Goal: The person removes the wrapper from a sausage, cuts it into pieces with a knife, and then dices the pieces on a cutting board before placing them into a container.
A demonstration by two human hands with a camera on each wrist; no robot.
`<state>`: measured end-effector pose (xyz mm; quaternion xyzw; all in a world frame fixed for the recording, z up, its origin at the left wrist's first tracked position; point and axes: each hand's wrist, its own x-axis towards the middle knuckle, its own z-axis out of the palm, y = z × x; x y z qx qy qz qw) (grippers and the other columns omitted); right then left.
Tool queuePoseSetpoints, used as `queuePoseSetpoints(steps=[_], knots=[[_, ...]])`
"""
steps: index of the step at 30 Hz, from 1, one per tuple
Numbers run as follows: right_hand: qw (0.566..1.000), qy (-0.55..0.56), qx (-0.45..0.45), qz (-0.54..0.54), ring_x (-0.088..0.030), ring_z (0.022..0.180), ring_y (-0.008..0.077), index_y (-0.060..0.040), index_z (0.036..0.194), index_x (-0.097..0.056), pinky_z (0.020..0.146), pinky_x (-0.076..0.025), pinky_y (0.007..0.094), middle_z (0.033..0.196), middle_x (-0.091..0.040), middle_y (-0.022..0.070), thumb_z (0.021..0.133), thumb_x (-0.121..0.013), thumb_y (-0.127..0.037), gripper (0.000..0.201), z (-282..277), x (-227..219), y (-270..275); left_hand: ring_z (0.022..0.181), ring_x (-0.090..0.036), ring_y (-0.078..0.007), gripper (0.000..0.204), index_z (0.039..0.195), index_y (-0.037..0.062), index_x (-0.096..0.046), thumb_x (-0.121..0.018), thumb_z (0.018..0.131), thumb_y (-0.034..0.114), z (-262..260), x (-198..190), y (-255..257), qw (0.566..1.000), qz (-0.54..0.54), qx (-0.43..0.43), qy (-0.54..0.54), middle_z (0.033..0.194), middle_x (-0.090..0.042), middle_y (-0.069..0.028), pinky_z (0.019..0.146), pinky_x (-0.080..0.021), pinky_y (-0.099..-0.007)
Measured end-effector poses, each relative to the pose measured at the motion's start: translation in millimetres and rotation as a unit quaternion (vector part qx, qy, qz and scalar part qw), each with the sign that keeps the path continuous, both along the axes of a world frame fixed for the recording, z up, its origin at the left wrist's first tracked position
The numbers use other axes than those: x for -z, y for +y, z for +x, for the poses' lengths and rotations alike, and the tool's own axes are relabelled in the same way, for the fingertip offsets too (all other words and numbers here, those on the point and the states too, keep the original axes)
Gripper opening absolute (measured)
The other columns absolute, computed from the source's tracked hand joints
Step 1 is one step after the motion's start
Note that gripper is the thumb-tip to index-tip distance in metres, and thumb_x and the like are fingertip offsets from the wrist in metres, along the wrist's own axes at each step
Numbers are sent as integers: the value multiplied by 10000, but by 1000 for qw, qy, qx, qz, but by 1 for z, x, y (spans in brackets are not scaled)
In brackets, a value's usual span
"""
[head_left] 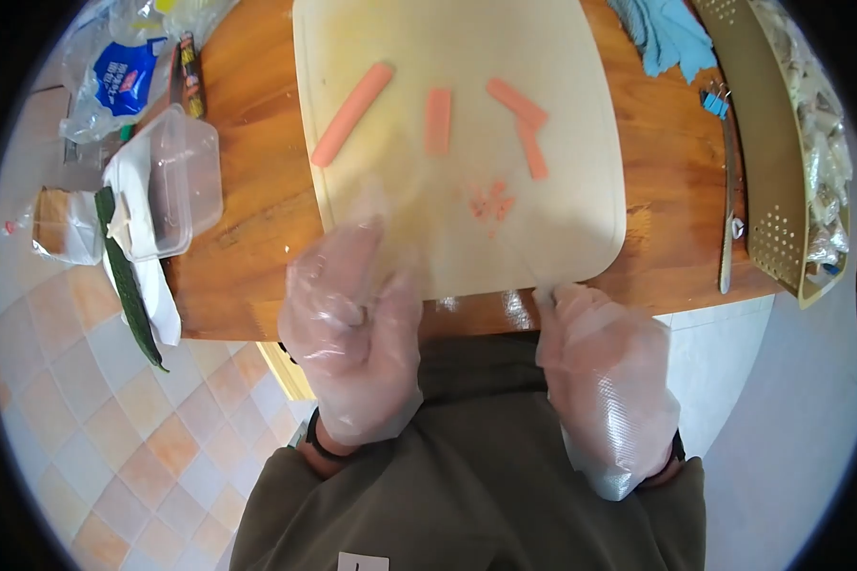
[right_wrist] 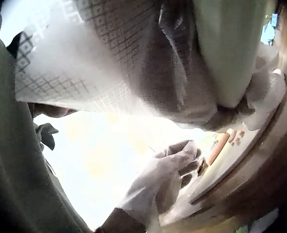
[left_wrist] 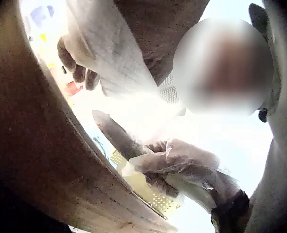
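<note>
My left hand [head_left: 350, 328], in a clear plastic glove, hovers at the near left edge of the cream cutting board [head_left: 581, 228], fingers loosely bent around nothing. Opposite it, my gloved right hand [head_left: 607, 371] grips a knife [left_wrist: 115, 132] by its handle at the near right edge. The head view catches the blade almost edge-on, pointing over the board; the left wrist view shows its side. On the board lie a long pink sausage piece [head_left: 352, 114], a short flat piece [head_left: 438, 122], two strips [head_left: 517, 103] touching at an angle, and a small heap of diced bits [head_left: 491, 202].
On the left are a cucumber [head_left: 129, 276] jutting past the table edge, a clear plastic box [head_left: 186, 176] and plastic packaging [head_left: 124, 76]. A perforated basket [head_left: 776, 190] of wrapped items stands at the right, near a blue cloth [head_left: 667, 38] and a long thin metal tool [head_left: 728, 219].
</note>
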<state>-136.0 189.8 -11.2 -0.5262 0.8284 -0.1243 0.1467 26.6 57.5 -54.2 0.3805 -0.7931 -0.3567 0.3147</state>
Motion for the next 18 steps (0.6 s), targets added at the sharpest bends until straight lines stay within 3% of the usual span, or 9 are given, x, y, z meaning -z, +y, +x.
queuePoseSetpoints(steps=[1, 2, 3, 4, 7, 10, 14, 16, 18], knots=[[1000, -11, -5, 9, -564, 589, 373, -25, 888, -643, 546, -464, 430, 687, -583, 150, 946, -720, -27, 97, 0, -1, -1, 1101, -653, -340, 418, 1294, -10, -689, -781, 891, 50, -3, -6, -3, 1000, -7, 1, 6, 1291, -669, -220, 968, -509, -436], [1000, -6, -5, 2, -564, 589, 373, -25, 888, -643, 546, -464, 430, 687, -583, 150, 946, -720, -27, 97, 0, -2, -2, 1286, -545, -363, 452, 1366, -24, -637, -735, 954, 134, -5, -13, -6, 992, -77, 48, -83, 1415, -591, -245, 1064, -445, -481], [996, -82, 12, 13, -581, 618, 381, -18, 899, -645, 574, -473, 450, 695, -586, 161, 945, -721, -32, 90, -1, -2, -2, 1472, -438, -385, 504, 1439, -38, -585, -689, 1017, 218, -8, -21, -8, 970, -146, 92, -172, 1540, -513, -269, 1161, -380, -526], [987, -159, 27, 24, -598, 647, 390, -11, 910, -647, 601, -481, 470, 703, -589, 172, 943, -722, -37, 86, -1, -2, -3, 1472, -438, -385, 504, 1439, -38, -585, -689, 1017, 218, -12, -27, -8, 969, -152, 91, -170, 1540, -513, -269, 1161, -380, -526], [977, -209, 28, -8, -625, 692, 414, 9, 967, -658, 635, -488, 498, 730, -610, 199, 945, -697, -34, 63, -6, -2, 0, 1563, -118, -579, 887, 1525, 28, -537, -392, 1025, 746, -20, -28, -1, 924, -157, 146, -316, 1695, -235, -299, 1231, -129, -681], [963, -265, 35, -37, -632, 726, 445, 27, 1033, -662, 660, -487, 522, 749, -621, 232, 954, -659, -26, 95, -9, 2, 3, 1512, -74, -675, 939, 1569, 97, -510, -398, 975, 817, -33, -25, 12, 925, -147, 107, -332, 1712, -158, -311, 1205, -135, -724], [966, -254, 34, -30, -629, 761, 469, 35, 1103, -663, 690, -489, 535, 766, -624, 250, 967, -632, -45, 161, -13, 5, 4, 1482, -59, -716, 960, 1593, 142, -489, -388, 953, 850, -37, -18, 14, 911, -172, 105, -359, 1717, -98, -322, 1177, -134, -760], [977, -199, 17, -81, -636, 673, 365, -28, 895, -608, 604, -503, 478, 687, -561, 149, 951, -706, -98, 134, -14, 9, 4, 1481, -86, -708, 949, 1594, 143, -489, -389, 959, 841, -39, -16, 16, 909, -162, 104, -369, 1707, -128, -329, 1166, -150, -762], [974, -210, 22, -81, -635, 675, 369, -26, 893, -607, 614, -503, 484, 689, -563, 153, 957, -702, -101, 137, -16, 8, 3, 1449, -157, -710, 921, 1545, 154, -544, -385, 955, 843, -39, -8, 15, 907, -191, 96, -362, 1677, -208, -323, 1103, -217, -771]])
